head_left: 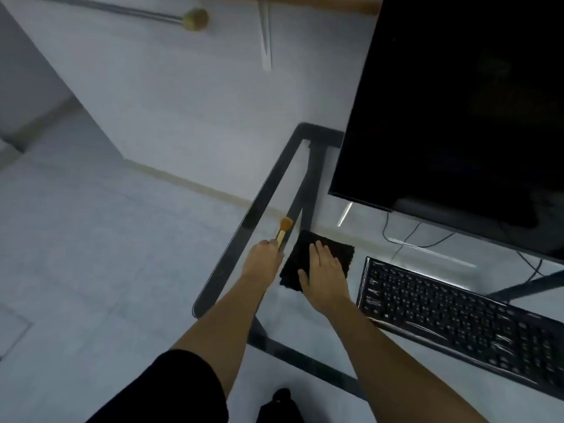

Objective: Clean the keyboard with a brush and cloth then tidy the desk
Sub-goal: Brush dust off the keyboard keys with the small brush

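Observation:
A small brush (283, 228) with a pale wooden handle and orange-brown bristles points away from me near the glass desk's left edge. My left hand (263, 258) grips its handle. A black cloth (341, 250) lies flat on the glass just right of the brush. My right hand (324, 274) rests flat on the cloth, fingers straight. The black keyboard (457, 315) lies to the right of the cloth, angled toward the lower right.
The glass desk has a black metal frame (259, 206) along its left edge. A large dark monitor (457, 102) stands at the back right, with cables (409, 239) behind the keyboard. Pale tiled floor (91, 239) lies to the left. A white wall is behind.

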